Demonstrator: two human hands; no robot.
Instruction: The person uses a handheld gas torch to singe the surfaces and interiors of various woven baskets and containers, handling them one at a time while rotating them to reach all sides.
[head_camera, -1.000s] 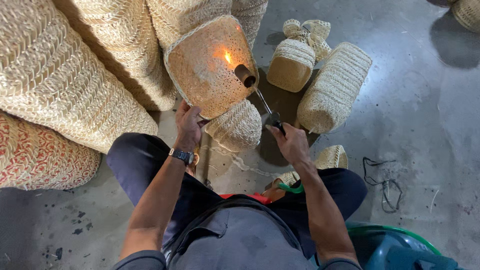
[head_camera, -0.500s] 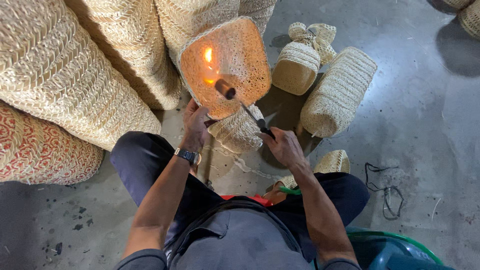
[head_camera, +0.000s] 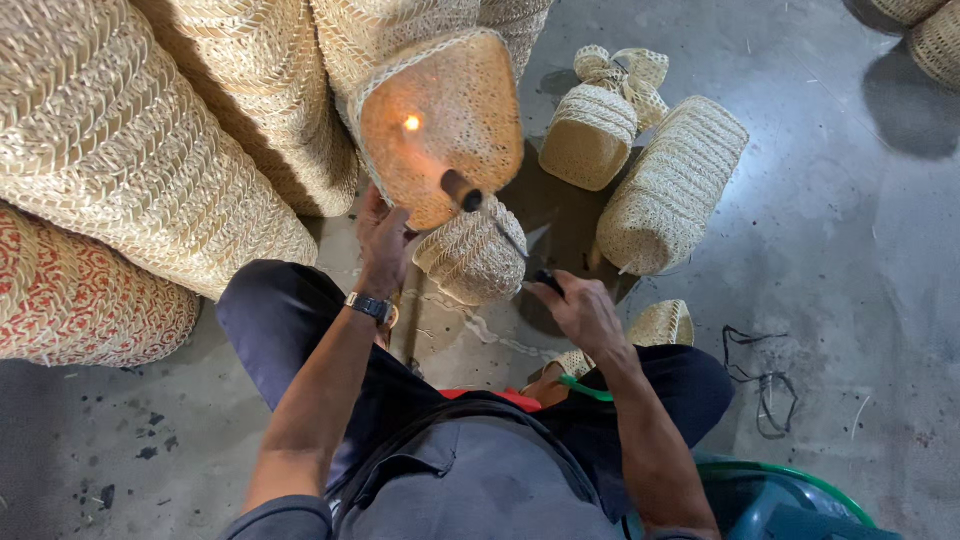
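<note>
The red-patterned basket (head_camera: 70, 300) and green tub (head_camera: 790, 495) are cut off.

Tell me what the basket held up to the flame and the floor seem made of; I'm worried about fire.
The woven basket in the left hand looks like dry natural fibre, perhaps rattan or straw: pale tan, matte, with an open lattice that glows orange. The torch in the right hand looks metal, with a dark nozzle and thin rod. The floor looks like bare concrete, grey and mottled.

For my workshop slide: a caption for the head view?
Left hand steadies a woven basket while right hand aims a lit torch.
</note>
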